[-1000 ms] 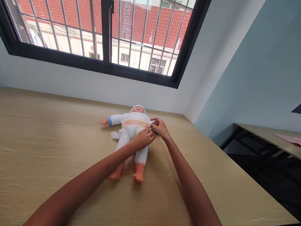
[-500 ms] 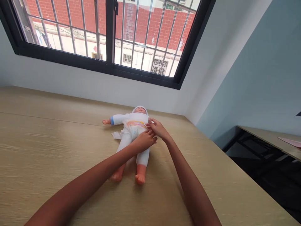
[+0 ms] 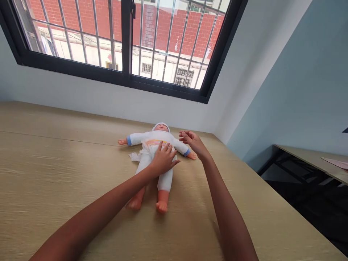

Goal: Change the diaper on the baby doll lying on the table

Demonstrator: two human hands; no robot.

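A baby doll [image 3: 141, 163] in a white outfit with blue cuffs lies on its back, its head toward the window wall and its bare feet toward me. Round its waist is a white diaper [image 3: 152, 145] with an orange and yellow band; one loose white flap sticks out at the doll's left-hand side in view. My left hand [image 3: 164, 158] lies flat on the diaper's front, fingers spread. My right hand [image 3: 193, 142] hovers above the doll's outstretched arm at the right, its fingers loosely curved and apart, holding nothing.
The doll rests on a wide wooden table [image 3: 67, 174] pushed against a white wall. Above it is a black-framed window [image 3: 126, 78] with bars outside. Lower at the right stands another table [image 3: 307, 156] with a pink sheet [image 3: 335, 162] on it.
My right hand has left the diaper's side and moved up and right, uncovering the doll's arm. My left hand has shifted slightly left and flattened, its fingers spreading over the diaper.
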